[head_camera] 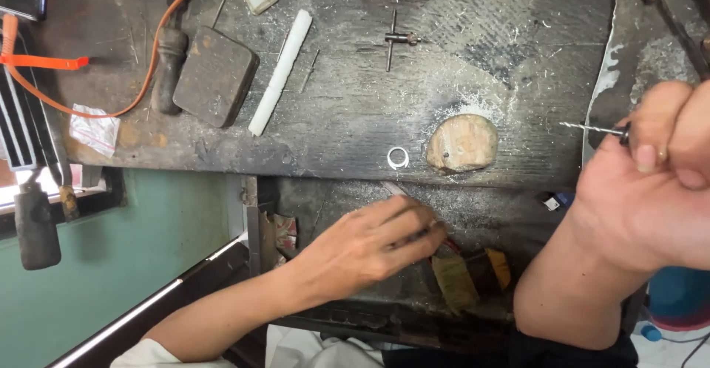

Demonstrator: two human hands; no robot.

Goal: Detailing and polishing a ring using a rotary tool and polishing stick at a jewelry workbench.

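Wooden and scarred, the dark surface [355, 116] fills the upper half of the frame, dusted with pale filings. From my remote seat I see my right hand [651, 190] at the right edge, closed into a fist around a small drill tool [595, 128] — its thin bit juts out to the left, level, above the surface's right end. My left hand [370, 246] sits low in the centre, below the surface's front edge, fingers pinched together on something slender and dark; I cannot tell what it is, since the fingers cover most of it. The two hands are well apart.

Just above the left hand, near the front edge, lies a small white ring [398, 158], flat on the wood, and right beside it to the right a rounded tan wooden peg [462, 142] with filings heaped around it. Further toward the upper left lies a white rod [280, 72], slanted, next to a dark square block [215, 76] and a dark tool handle [169, 68]. An orange cord [151, 61] loops across the upper left corner. A small metal chuck key [393, 39] rests near the top centre. Under the surface, between my forearms, sit yellowish blocks [455, 283] in a dim tray.
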